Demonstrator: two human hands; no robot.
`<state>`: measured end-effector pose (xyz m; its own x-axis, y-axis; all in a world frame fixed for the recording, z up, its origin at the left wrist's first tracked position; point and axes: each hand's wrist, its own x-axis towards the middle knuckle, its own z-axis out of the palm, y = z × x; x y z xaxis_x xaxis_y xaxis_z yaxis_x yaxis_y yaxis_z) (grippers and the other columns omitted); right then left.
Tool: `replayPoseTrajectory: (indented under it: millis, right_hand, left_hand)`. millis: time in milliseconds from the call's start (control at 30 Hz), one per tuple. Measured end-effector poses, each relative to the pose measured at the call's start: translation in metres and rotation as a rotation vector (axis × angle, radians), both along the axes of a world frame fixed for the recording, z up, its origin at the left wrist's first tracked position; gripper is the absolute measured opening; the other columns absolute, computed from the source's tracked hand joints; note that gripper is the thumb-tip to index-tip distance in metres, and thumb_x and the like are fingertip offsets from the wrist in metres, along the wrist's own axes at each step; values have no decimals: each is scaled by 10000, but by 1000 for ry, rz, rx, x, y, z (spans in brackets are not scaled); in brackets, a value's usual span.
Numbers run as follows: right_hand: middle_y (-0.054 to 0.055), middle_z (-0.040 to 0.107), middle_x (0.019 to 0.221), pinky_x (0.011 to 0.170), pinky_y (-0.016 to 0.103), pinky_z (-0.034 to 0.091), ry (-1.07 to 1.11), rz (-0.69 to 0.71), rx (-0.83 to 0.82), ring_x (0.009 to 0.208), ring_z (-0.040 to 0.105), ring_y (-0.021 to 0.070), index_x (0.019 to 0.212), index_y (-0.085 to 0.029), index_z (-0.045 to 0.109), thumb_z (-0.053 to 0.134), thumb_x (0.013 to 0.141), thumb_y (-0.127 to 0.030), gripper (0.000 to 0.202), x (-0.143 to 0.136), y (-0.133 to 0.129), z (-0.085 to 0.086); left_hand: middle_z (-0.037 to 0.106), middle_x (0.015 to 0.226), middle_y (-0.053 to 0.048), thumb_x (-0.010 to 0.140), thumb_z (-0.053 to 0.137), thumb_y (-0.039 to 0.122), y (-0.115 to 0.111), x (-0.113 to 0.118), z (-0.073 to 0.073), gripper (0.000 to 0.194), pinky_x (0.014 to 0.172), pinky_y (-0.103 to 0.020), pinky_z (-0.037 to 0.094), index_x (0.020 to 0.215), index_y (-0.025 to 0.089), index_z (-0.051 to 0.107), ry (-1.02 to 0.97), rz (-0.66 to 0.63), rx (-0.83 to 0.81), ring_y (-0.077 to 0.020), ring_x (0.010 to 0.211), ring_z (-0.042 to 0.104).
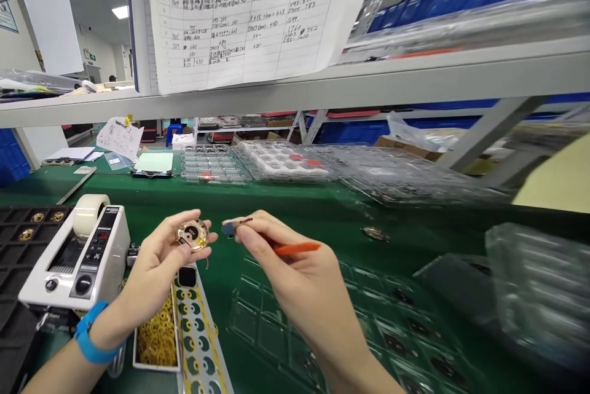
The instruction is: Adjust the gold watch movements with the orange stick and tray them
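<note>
My left hand [161, 252], with a blue band at the wrist, holds a round gold-coloured metal part [193, 234] by its rim. A dark shape sits in the middle of that part, and a thin reddish strip hangs below it. My right hand [286, 252] pinches a small dark, flat piece [228, 230] between thumb and forefinger, just right of the round part and apart from it. An orange, slender tool [297, 249] lies across the same hand; its tip is hard to make out. Below my left hand is a sheet of yellow-edged stickers [193, 326].
A white tape dispenser [110, 234] stands at left beside a black compartment tray [18, 259]. A white box [157, 364] holds many small yellow pieces. Clear plastic trays [262, 314] lie at right and along the back. Above runs a grey shelf bar [295, 90] with handwritten sheets [249, 19].
</note>
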<state>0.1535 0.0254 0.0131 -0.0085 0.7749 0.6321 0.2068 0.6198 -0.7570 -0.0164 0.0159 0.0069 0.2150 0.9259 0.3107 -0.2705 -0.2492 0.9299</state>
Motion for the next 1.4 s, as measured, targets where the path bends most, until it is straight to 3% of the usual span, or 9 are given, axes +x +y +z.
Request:
replayPoseTrajectory:
  millis: [133, 533, 800, 1000, 1200, 1400]
  right_hand:
    - [29, 572, 729, 512, 261, 379, -18, 36, -61, 617, 489, 142, 710, -220, 703, 645, 848, -321, 181, 4, 2, -2]
    - [41, 575, 827, 604, 286, 414, -19, 98, -173, 727, 561, 160, 649, -206, 689, 638, 806, -300, 190, -4, 0, -3]
    - [28, 593, 777, 570, 258, 442, -77, 17, -63, 671, 559, 140, 636, -208, 680, 633, 814, -231, 186, -5, -3, -4]
    - [21, 607, 779, 549, 247, 476, -96, -80, 61, 650, 556, 133, 665, -213, 653, 633, 827, -172, 169, -13, -4, -10]
    - [11, 604, 803, 585, 239, 478, -150, -164, 173, 707, 587, 129, 713, -208, 623, 614, 842, -125, 154, -21, -4, -19]
    - [-11, 580, 780, 555, 241, 450, -148, -207, 226, 641, 539, 119, 800, -220, 537, 616, 850, -143, 122, -24, 0, -24]
  left_hand:
    - [672, 1280, -52, 952, 547, 204, 0, 0, -2, 396, 996, -320, 538, 1342, 273, 547, 19, -85, -39, -191, 1147, 652]
    - [640, 1306, -35, 959, 525, 192, -4, 4, -6, 336, 1011, -304, 531, 1276, 269, 608, 117, -70, 38, -191, 1172, 621]
    - [612, 1339, -24, 959, 498, 159, -6, 2, -10, 382, 1028, -305, 518, 1310, 283, 584, 206, -46, 35, -184, 1166, 621]
    - [689, 1149, -33, 887, 534, 88, -5, 9, -8, 364, 949, -274, 556, 1213, 228, 615, 169, 9, 65, -155, 1036, 661]
    - [705, 929, -36, 902, 573, 218, -4, 17, -9, 188, 805, -276, 598, 1076, 188, 639, 150, 158, 61, -147, 820, 686]
    - [740, 919, -51, 888, 615, 284, 0, 17, -8, 197, 810, -319, 607, 1055, 178, 610, 66, 144, 5, -188, 871, 724]
